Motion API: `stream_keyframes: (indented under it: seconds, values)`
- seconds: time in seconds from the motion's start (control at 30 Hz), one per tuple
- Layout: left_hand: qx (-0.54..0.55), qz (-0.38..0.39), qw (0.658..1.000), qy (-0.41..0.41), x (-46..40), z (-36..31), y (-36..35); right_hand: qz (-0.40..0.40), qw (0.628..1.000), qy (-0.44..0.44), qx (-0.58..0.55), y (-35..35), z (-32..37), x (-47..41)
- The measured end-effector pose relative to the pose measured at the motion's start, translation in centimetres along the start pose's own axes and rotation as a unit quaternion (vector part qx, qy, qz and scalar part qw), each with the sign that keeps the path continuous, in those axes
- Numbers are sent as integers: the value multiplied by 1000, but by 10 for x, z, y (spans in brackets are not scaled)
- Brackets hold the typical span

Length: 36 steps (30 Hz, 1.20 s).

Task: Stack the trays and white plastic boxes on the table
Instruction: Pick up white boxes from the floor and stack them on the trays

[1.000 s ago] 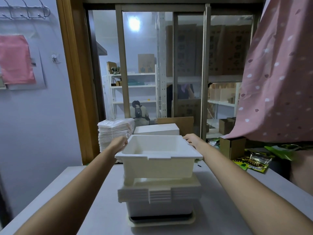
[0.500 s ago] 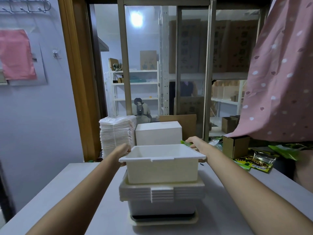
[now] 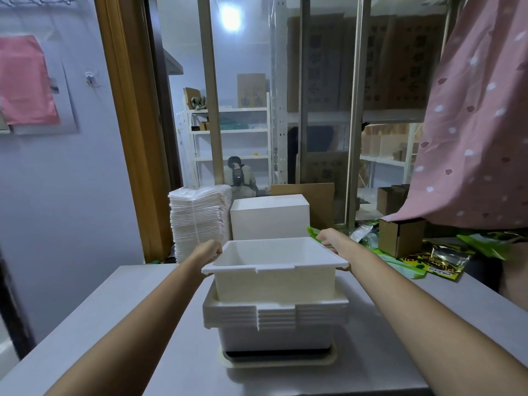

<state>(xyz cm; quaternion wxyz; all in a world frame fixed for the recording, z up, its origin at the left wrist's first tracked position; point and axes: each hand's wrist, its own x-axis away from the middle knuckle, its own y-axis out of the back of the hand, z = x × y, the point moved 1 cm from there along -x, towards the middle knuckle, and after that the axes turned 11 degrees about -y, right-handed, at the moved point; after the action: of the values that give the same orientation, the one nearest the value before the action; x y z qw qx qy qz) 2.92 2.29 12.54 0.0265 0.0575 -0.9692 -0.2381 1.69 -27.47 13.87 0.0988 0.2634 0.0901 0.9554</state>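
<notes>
A white plastic box [image 3: 274, 281] sits partly sunk into a stack of several nested white boxes [image 3: 275, 312] in the middle of the grey table [image 3: 120, 324]. The stack rests on a cream tray [image 3: 278, 360]. My left hand [image 3: 210, 251] grips the top box's left rim. My right hand [image 3: 328, 238] grips its far right rim. The box is level and its inside holds nothing.
Behind the stack stand a tall pile of white trays [image 3: 198, 218] and a white foam block [image 3: 270, 217]. A cardboard box [image 3: 401, 237] and green packets [image 3: 434, 260] lie at the right. A pink spotted cloth [image 3: 480, 124] hangs above them.
The top box has dropped lower into the nested stack, both hands going down with it. The camera has tilted slightly.
</notes>
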Motion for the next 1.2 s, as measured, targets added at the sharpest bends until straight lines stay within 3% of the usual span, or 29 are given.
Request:
stream_keyframes:
  seconds: [0.37,0.57,0.77,1.0,1.2]
  values:
    - [53,-14,998,19,-1,7,-2,-34,999,17,-37,0,-6,-6]
    - [-23,4,1000,-14,-7,3,3,-48,998,25,-39,0,-10,-10]
    - [-32,5,999,-17,-7,3,5,-57,998,16,-32,0,-11,-10]
    - [9,-8,1000,-11,-4,7,-2,-65,997,30,-32,0,-11,-2]
    - [70,-25,997,28,-8,17,-4,-26,998,14,-62,1,-19,8]
